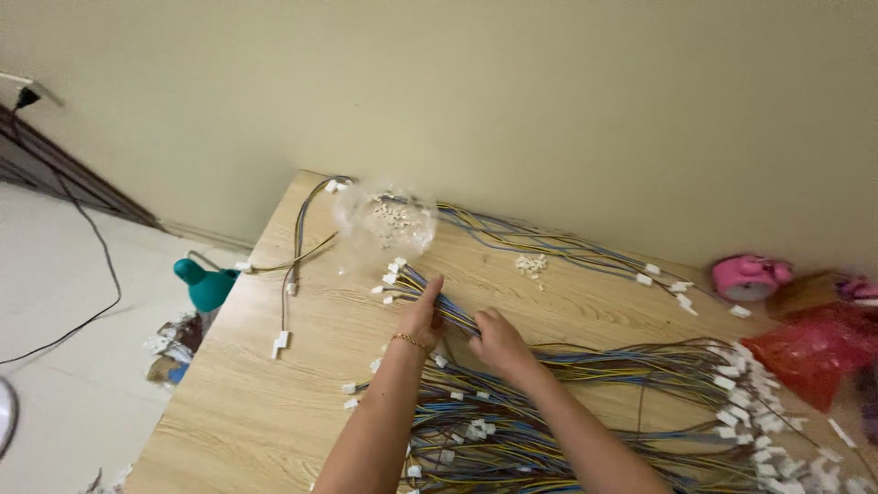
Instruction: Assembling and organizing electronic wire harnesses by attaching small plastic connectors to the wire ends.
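Note:
Both my hands grip one bundle of thin blue, yellow and grey wires (455, 316) over a light wooden table (274, 402). My left hand (422, 316), with a gold bracelet on the wrist, holds the bundle just behind its white plastic connectors (393, 279). My right hand (497, 343) clasps the same bundle a little further back. Below my arms lies a large heap of similar wire harnesses (585, 412) with white connectors.
A clear plastic bag of small white parts (389, 221) lies at the table's far edge, a small pile of white parts (530, 264) beside it. More wire runs along the wall. A pink object (750, 277) and red bag (814, 352) sit right. A teal lamp (206, 285) is left.

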